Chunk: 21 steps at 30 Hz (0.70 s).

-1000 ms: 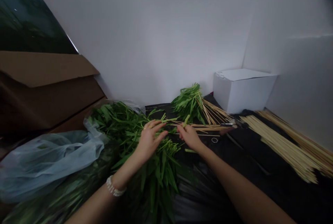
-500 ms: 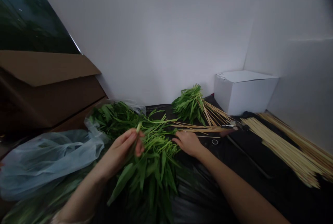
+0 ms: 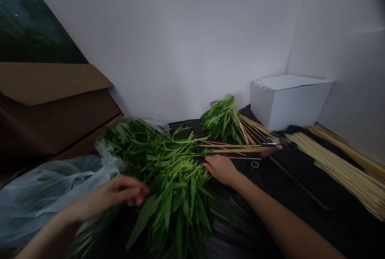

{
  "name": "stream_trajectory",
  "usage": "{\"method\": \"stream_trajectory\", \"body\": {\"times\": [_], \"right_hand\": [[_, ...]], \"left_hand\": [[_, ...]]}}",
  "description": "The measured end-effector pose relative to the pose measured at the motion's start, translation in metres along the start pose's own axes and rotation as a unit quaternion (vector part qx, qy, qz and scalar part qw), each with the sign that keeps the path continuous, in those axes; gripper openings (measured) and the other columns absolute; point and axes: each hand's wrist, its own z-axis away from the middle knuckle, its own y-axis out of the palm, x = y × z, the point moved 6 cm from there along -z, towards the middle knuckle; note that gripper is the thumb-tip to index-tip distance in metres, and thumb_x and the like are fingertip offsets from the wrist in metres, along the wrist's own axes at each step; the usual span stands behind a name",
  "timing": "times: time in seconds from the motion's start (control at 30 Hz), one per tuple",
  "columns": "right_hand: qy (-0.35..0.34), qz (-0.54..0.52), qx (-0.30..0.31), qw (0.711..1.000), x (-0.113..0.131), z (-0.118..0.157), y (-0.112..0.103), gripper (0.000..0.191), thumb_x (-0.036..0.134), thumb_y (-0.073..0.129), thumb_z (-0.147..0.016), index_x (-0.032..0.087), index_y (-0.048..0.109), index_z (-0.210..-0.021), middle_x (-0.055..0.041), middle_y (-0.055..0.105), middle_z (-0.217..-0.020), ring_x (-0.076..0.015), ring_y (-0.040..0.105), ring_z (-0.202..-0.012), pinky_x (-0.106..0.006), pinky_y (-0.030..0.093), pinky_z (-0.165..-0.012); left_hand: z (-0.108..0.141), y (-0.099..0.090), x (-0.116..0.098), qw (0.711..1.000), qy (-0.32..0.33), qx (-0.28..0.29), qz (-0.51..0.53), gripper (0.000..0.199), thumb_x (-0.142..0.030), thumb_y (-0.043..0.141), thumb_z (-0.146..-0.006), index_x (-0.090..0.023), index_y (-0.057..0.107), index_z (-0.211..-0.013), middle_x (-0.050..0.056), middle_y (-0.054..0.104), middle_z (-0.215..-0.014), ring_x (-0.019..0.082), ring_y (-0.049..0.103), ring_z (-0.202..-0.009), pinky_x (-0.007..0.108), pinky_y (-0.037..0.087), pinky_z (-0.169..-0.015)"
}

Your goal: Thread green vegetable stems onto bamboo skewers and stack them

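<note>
My right hand (image 3: 221, 169), with a ring on one finger, rests at the stem ends of a pile of water spinach (image 3: 180, 187). Its fingers are bent around the stems and their tips are partly hidden. My left hand (image 3: 128, 191) is just left of the pile, smeared by motion, with curled fingers; no stem shows clearly in it. Blurred leaves (image 3: 93, 227) lie or hang below the left forearm. More leafy stems (image 3: 132, 142) sit behind, partly in clear plastic. Thin sticks (image 3: 231, 147) lie past my right hand.
Behind stands a leafy bundle (image 3: 221, 118) with sticks. A white box (image 3: 297, 102) is at the back right, long pale sticks (image 3: 339, 166) at the right. A scissor handle ring (image 3: 254, 164) lies near my right forearm. Left are a plastic bag (image 3: 54, 187) and a cardboard box (image 3: 54, 118).
My left hand has moved left and down from over the pile; the stem pinched upright in it no longer shows. My right hand stays at the stem ends. The view has shifted slightly.
</note>
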Motion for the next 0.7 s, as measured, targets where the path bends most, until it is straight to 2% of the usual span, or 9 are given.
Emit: {"method": "stream_trajectory", "body": {"times": [0.03, 0.07, 0.13, 0.23, 0.3, 0.47, 0.6, 0.67, 0.7], "right_hand": [[-0.002, -0.001, 0.000, 1.000, 0.000, 0.000, 0.000, 0.030, 0.038, 0.040, -0.100, 0.019, 0.064, -0.095, -0.0090, 0.073, -0.092, -0.0214, 0.067, -0.086, -0.028, 0.041, -0.072], [-0.004, -0.002, 0.001, 1.000, 0.000, -0.001, 0.001, 0.031, 0.038, 0.040, -0.100, 0.019, 0.063, -0.095, -0.0087, 0.073, -0.092, -0.0212, 0.067, -0.086, -0.028, 0.041, -0.072], [-0.008, -0.004, 0.007, 1.000, 0.001, -0.001, 0.002, 0.031, 0.038, 0.038, -0.101, 0.020, 0.063, -0.095, -0.0082, 0.073, -0.093, -0.0205, 0.067, -0.088, -0.027, 0.041, -0.073], [-0.008, -0.002, 0.010, 1.000, 0.001, -0.003, 0.002, 0.032, 0.040, 0.037, -0.101, 0.020, 0.063, -0.095, -0.0075, 0.073, -0.095, -0.0202, 0.067, -0.089, -0.027, 0.041, -0.073], [-0.008, 0.000, 0.005, 1.000, 0.000, -0.003, 0.002, 0.034, 0.040, 0.036, -0.101, 0.020, 0.063, -0.095, -0.0074, 0.073, -0.093, -0.0202, 0.067, -0.088, -0.027, 0.042, -0.073], [-0.005, -0.014, -0.006, 1.000, -0.002, -0.003, -0.002, 0.034, 0.040, 0.039, -0.100, 0.019, 0.064, -0.093, -0.0087, 0.072, -0.090, -0.0200, 0.066, -0.085, -0.028, 0.042, -0.073], [0.036, -0.124, -0.065, 0.989, -0.009, -0.005, -0.007, 0.027, 0.037, 0.047, -0.097, 0.021, 0.067, -0.092, -0.0076, 0.072, -0.089, -0.0199, 0.066, -0.086, -0.028, 0.043, -0.075], [0.072, -0.267, -0.098, 0.956, -0.015, -0.008, -0.008, 0.023, 0.038, 0.053, -0.093, 0.021, 0.069, -0.088, -0.0041, 0.071, -0.080, -0.0180, 0.065, -0.078, -0.028, 0.043, -0.071], [0.093, -0.359, -0.103, 0.923, -0.017, -0.010, -0.007, 0.023, 0.040, 0.057, -0.090, 0.021, 0.069, -0.085, -0.0024, 0.070, -0.074, -0.0168, 0.064, -0.071, -0.027, 0.044, -0.067]], "left_hand": [[-0.034, 0.008, -0.014, 0.997, 0.005, 0.056, -0.060, 0.023, -0.040, 0.070, -0.072, -0.022, 0.078, -0.085, 0.006, 0.073, -0.073, 0.022, 0.064, -0.068, 0.029, 0.051, -0.062], [-0.069, 0.010, -0.027, 0.993, 0.036, 0.048, -0.099, 0.027, -0.043, 0.068, -0.073, -0.022, 0.078, -0.088, 0.006, 0.074, -0.077, 0.023, 0.065, -0.071, 0.029, 0.051, -0.065], [-0.131, 0.015, -0.046, 0.981, 0.111, -0.023, -0.160, 0.031, -0.044, 0.064, -0.075, -0.021, 0.077, -0.091, 0.007, 0.076, -0.089, 0.025, 0.067, -0.081, 0.033, 0.051, -0.077], [-0.198, 0.030, -0.045, 0.924, 0.148, -0.107, -0.336, 0.028, -0.031, 0.057, -0.079, -0.020, 0.076, -0.096, 0.009, 0.075, -0.101, 0.026, 0.066, -0.096, 0.034, 0.047, -0.090], [-0.223, 0.042, -0.036, 0.885, 0.149, -0.116, -0.427, 0.028, -0.021, 0.057, -0.077, -0.020, 0.076, -0.098, 0.011, 0.074, -0.106, 0.027, 0.065, -0.101, 0.033, 0.046, -0.092], [-0.238, 0.046, -0.029, 0.857, 0.138, -0.131, -0.479, 0.027, -0.014, 0.054, -0.080, -0.017, 0.076, -0.096, 0.016, 0.073, -0.101, 0.030, 0.063, -0.103, 0.036, 0.046, -0.088], [-0.214, 0.035, -0.061, 0.818, 0.168, -0.249, -0.491, 0.034, -0.026, 0.043, -0.093, -0.021, 0.071, -0.113, 0.012, 0.070, -0.112, 0.026, 0.066, -0.093, 0.032, 0.048, -0.077], [-0.191, 0.038, -0.086, 0.785, 0.224, -0.315, -0.484, 0.033, -0.030, 0.044, -0.095, -0.026, 0.070, -0.115, 0.007, 0.070, -0.114, 0.022, 0.067, -0.090, 0.030, 0.048, -0.074], [-0.177, 0.044, -0.097, 0.768, 0.261, -0.333, -0.481, 0.032, -0.030, 0.045, -0.095, -0.028, 0.071, -0.115, 0.006, 0.070, -0.113, 0.021, 0.067, -0.090, 0.029, 0.048, -0.074]]}}
